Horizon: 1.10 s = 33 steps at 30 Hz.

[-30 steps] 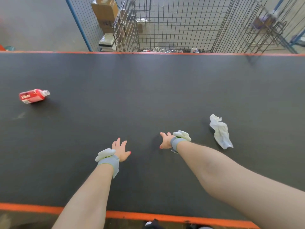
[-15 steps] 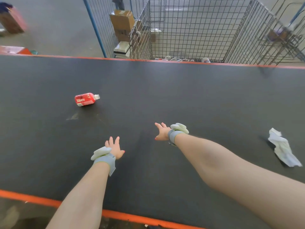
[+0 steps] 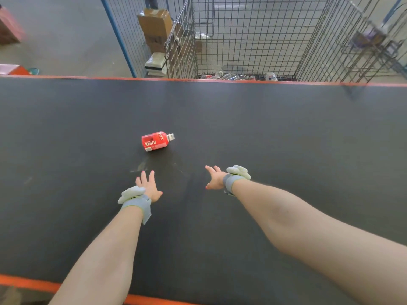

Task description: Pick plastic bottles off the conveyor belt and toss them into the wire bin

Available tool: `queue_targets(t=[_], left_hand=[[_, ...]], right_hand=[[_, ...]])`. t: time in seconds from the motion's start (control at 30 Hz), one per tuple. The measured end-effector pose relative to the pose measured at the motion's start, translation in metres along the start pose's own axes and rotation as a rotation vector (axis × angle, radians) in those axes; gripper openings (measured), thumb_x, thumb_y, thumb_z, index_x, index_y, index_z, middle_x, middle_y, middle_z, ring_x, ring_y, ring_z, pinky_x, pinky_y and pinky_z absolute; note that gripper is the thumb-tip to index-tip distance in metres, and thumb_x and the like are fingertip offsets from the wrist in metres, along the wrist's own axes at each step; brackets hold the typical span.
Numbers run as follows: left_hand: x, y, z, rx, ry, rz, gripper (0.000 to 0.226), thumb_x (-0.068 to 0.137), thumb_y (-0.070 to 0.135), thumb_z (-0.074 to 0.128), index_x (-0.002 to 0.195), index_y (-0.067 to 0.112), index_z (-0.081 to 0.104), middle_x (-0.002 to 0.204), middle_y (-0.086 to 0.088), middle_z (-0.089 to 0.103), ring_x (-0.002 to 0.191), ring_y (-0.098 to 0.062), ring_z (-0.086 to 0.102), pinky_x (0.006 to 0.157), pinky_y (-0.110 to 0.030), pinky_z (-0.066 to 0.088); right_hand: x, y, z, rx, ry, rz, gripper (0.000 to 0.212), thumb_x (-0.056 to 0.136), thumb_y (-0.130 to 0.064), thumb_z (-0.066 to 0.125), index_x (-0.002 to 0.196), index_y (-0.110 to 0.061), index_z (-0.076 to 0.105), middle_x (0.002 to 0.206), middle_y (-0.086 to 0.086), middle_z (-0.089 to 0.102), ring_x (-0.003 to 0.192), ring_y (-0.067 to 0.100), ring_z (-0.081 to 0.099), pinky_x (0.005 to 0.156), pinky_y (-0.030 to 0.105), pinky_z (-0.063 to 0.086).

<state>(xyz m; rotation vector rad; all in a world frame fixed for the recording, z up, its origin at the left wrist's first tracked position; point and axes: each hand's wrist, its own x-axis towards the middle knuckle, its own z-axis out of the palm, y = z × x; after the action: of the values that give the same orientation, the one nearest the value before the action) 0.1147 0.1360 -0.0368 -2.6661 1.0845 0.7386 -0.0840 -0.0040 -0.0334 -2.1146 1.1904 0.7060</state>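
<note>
A red juice bottle (image 3: 156,141) with a white cap lies on its side on the dark conveyor belt (image 3: 286,133), cap pointing right. My left hand (image 3: 148,186) hovers just below it with fingers spread, holding nothing. My right hand (image 3: 215,177) reaches over the belt to the lower right of the bottle, fingers straight and empty. Both wrists wear grey bands. The wire bin (image 3: 246,36) stands behind the belt's far edge, with several clear bottles (image 3: 233,76) on its floor.
Orange strips edge the belt near (image 3: 26,282) and far (image 3: 220,80). Cardboard boxes (image 3: 156,27) and white packs (image 3: 156,62) sit behind a wire fence left of the bin. More wire racks (image 3: 374,47) stand at the right.
The red bottle has travelled right along the belt toward my hands. The white crumpled wrapper has gone out of view on the right. Both hands have stretched further forward.
</note>
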Motion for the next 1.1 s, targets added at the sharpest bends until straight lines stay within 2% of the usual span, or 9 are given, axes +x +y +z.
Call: queue_targets(t=[0.3, 0.43, 0.57, 0.67, 0.77, 0.83, 0.9, 1.0, 1.1], left_hand=[[0.077, 0.129, -0.017, -0.015, 0.014, 0.182, 0.088, 0.092, 0.031, 0.059, 0.153, 0.022, -0.005, 0.159, -0.006, -0.012, 0.148, -0.029, -0.004, 0.116, -0.056, 0.017], [0.102, 0.186, -0.015, 0.049, 0.050, 0.236, 0.090, 0.091, 0.029, 0.061, 0.153, 0.024, -0.005, 0.159, -0.007, -0.012, 0.147, -0.030, -0.010, 0.114, -0.059, 0.015], [0.149, 0.242, -0.021, 0.069, 0.158, 0.321, 0.080, 0.091, 0.024, 0.061, 0.151, 0.033, 0.009, 0.153, -0.006, 0.017, 0.139, -0.032, 0.021, 0.108, -0.048, 0.029], [0.183, 0.278, -0.043, -0.183, 0.024, 0.271, 0.069, 0.091, 0.037, 0.056, 0.149, 0.024, 0.020, 0.139, -0.015, 0.037, 0.123, -0.039, 0.042, 0.105, -0.045, 0.036], [0.224, 0.331, -0.094, -0.754, -0.065, 0.139, 0.067, 0.089, 0.045, 0.057, 0.141, 0.009, 0.033, 0.136, -0.017, 0.048, 0.119, -0.038, 0.053, 0.093, -0.046, 0.050], [0.259, 0.377, -0.148, -1.084, -0.110, 0.055, 0.070, 0.091, 0.048, 0.054, 0.143, 0.009, 0.028, 0.141, -0.010, 0.043, 0.122, -0.034, 0.053, 0.085, -0.046, 0.052], [0.276, 0.401, -0.199, -1.317, -0.229, 0.115, 0.074, 0.094, 0.049, 0.049, 0.148, 0.011, 0.016, 0.150, -0.010, 0.031, 0.130, -0.033, 0.045, 0.086, -0.045, 0.051], [0.279, 0.414, -0.215, -1.298, -0.363, 0.270, 0.078, 0.095, 0.050, 0.047, 0.153, 0.015, 0.008, 0.157, -0.013, 0.018, 0.139, -0.033, 0.033, 0.097, -0.044, 0.046], [0.271, 0.398, -0.177, -1.062, -0.223, 0.188, 0.090, 0.094, 0.047, 0.051, 0.153, 0.018, -0.010, 0.158, -0.008, 0.018, 0.140, -0.030, 0.031, 0.103, -0.046, 0.039]], right_hand=[[0.054, 0.069, -0.045, 0.157, 0.038, 0.108, 0.083, 0.094, -0.029, 0.055, 0.155, -0.030, -0.001, 0.162, 0.003, -0.005, 0.145, 0.032, 0.021, 0.114, 0.043, 0.026], [0.082, 0.100, -0.065, 0.217, 0.125, 0.153, 0.080, 0.093, -0.025, 0.054, 0.155, -0.027, 0.004, 0.158, 0.007, 0.008, 0.140, 0.035, 0.028, 0.112, 0.043, 0.029], [0.126, 0.138, -0.099, 0.323, 0.308, 0.244, 0.076, 0.092, -0.019, 0.052, 0.154, -0.026, 0.008, 0.150, 0.009, 0.024, 0.132, 0.033, 0.031, 0.110, 0.041, 0.030], [0.151, 0.154, -0.128, 0.444, 0.443, 0.316, 0.073, 0.093, -0.013, 0.051, 0.153, -0.023, 0.011, 0.147, 0.009, 0.028, 0.132, 0.030, 0.030, 0.107, 0.040, 0.033], [0.182, 0.161, -0.177, 0.543, 0.581, 0.353, 0.071, 0.093, -0.013, 0.051, 0.153, -0.021, 0.013, 0.145, 0.010, 0.031, 0.133, 0.029, 0.030, 0.104, 0.040, 0.033], [0.214, 0.164, -0.225, 0.624, 0.673, 0.334, 0.071, 0.092, -0.013, 0.052, 0.152, -0.019, 0.014, 0.144, 0.012, 0.032, 0.133, 0.030, 0.030, 0.106, 0.040, 0.031], [0.228, 0.153, -0.264, 0.688, 0.731, 0.254, 0.071, 0.092, -0.014, 0.052, 0.152, -0.018, 0.015, 0.144, 0.014, 0.033, 0.133, 0.032, 0.031, 0.108, 0.040, 0.029], [0.245, 0.135, -0.295, 0.737, 0.769, 0.160, 0.071, 0.092, -0.013, 0.053, 0.152, -0.018, 0.015, 0.143, 0.016, 0.035, 0.133, 0.034, 0.033, 0.109, 0.042, 0.029], [0.241, 0.120, -0.284, 0.711, 0.712, 0.133, 0.073, 0.091, -0.015, 0.056, 0.152, -0.018, 0.015, 0.143, 0.017, 0.035, 0.133, 0.035, 0.035, 0.110, 0.040, 0.028]])
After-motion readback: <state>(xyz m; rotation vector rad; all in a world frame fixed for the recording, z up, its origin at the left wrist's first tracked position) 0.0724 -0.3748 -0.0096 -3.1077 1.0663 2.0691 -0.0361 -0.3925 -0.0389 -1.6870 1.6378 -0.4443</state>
